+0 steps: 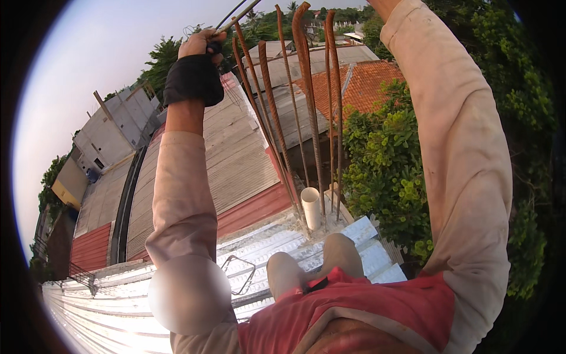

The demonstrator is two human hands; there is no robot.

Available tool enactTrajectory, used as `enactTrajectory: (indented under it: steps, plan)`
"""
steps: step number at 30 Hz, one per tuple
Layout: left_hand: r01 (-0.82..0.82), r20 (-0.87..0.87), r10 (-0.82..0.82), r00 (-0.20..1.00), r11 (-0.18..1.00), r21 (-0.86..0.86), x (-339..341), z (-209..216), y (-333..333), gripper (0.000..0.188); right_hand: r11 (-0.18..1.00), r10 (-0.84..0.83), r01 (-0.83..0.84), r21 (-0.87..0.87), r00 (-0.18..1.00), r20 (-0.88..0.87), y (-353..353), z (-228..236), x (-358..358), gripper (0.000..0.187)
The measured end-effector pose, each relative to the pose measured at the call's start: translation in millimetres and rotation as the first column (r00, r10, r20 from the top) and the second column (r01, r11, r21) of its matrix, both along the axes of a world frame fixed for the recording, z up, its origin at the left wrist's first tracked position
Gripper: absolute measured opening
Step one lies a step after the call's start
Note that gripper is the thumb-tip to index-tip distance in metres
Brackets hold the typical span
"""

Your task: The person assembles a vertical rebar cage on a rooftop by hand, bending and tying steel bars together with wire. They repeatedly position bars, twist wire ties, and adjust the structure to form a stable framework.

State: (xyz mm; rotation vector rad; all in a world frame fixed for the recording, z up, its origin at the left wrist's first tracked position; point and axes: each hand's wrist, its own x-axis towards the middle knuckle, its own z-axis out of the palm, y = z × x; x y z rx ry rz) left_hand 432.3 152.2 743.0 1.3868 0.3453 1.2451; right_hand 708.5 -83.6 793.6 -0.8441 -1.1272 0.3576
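Observation:
My left hand (pixel 203 44), with a black wrap round the wrist, is raised at the upper left. Its fingers are closed round a thin rod (pixel 240 13) that runs up out of the picture; a dark strand lies alongside. Fine wire (pixel 190 29) sticks out by the knuckles. My right arm (pixel 457 135) reaches up past the top edge, where only the wrist shows and the hand is cut off. Between my arms stand several rusty steel bars (pixel 303 71), some bent over at the top. A white plastic pipe (pixel 311 207) stands upright at their foot.
My knees (pixel 286 272) are over ribbed metal decking (pixel 118 310). A bent metal stirrup (pixel 252 277) lies on it. Beyond the bars spread grey corrugated roofs (pixel 236 171) and an orange tiled roof (pixel 362 85). Leafy branches (pixel 380 141) rise close by on the right.

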Motion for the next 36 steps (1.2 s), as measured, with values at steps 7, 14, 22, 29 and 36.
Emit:
enactTrajectory:
  steps: [7, 14, 22, 29, 36]
  plan:
    - [0.044, -0.11, -0.06, 0.992, 0.989, -0.139, 10, -24, 13, 0.017, 0.993, -0.051, 0.058, -0.107, 0.997, 0.062, 5, 7, -8, 0.027]
    - [-0.035, -0.152, 0.034, 0.988, 0.999, -0.004, 25, -25, 2, 0.019, 0.982, -0.076, 0.091, -0.165, 0.993, 0.096, -1, 6, -12, 0.026]
    - [0.01, -0.12, -0.025, 0.993, 0.993, -0.121, 19, -37, 18, 0.017, 0.978, -0.069, 0.091, -0.186, 0.99, 0.121, 2, 11, -15, 0.025]
    - [0.037, -0.098, -0.051, 0.994, 0.989, -0.145, 20, -35, 25, 0.016, 0.974, -0.069, 0.098, -0.202, 0.987, 0.148, 10, 14, -20, 0.025]
    - [-0.031, -0.171, 0.022, 0.985, 0.998, -0.051, 33, -33, 22, 0.019, 0.963, -0.089, 0.128, -0.238, 0.981, 0.171, 14, 12, -22, 0.024]
